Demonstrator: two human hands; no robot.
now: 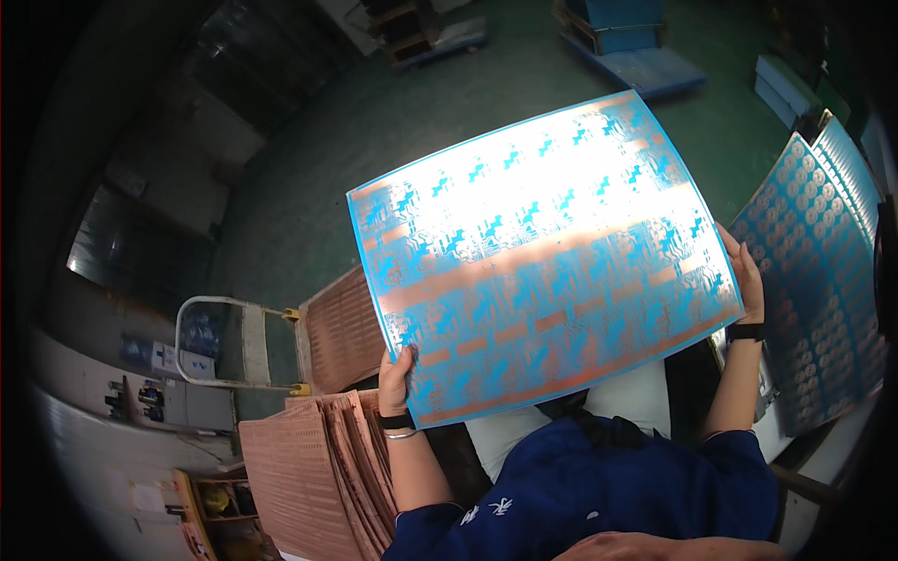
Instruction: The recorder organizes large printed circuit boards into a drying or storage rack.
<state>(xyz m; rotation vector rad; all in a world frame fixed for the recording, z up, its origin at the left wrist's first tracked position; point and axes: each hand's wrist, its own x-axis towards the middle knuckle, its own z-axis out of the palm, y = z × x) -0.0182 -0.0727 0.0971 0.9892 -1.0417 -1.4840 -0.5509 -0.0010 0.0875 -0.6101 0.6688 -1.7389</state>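
Note:
A large printed circuit board panel (561, 299), blue with copper-coloured traces and bands, is held up in front of me and tilted. Bright light glares off its upper half. My left hand (395, 381) grips the panel's lower left edge, thumb on the face and the other fingers mostly hidden behind. At the right edge, my right hand (745, 280) holds the panel, its fingers partly out of sight behind the board. Dark bands circle both wrists.
Copper-coloured panels (299, 477) stand stacked at my left, near a hand cart with a white handle (180, 341). Patterned blue panels (809, 309) lean at my right. A blue trolley (641, 70) stands on the green floor (309, 178) beyond; a wooden shelf (192, 510) sits lower left.

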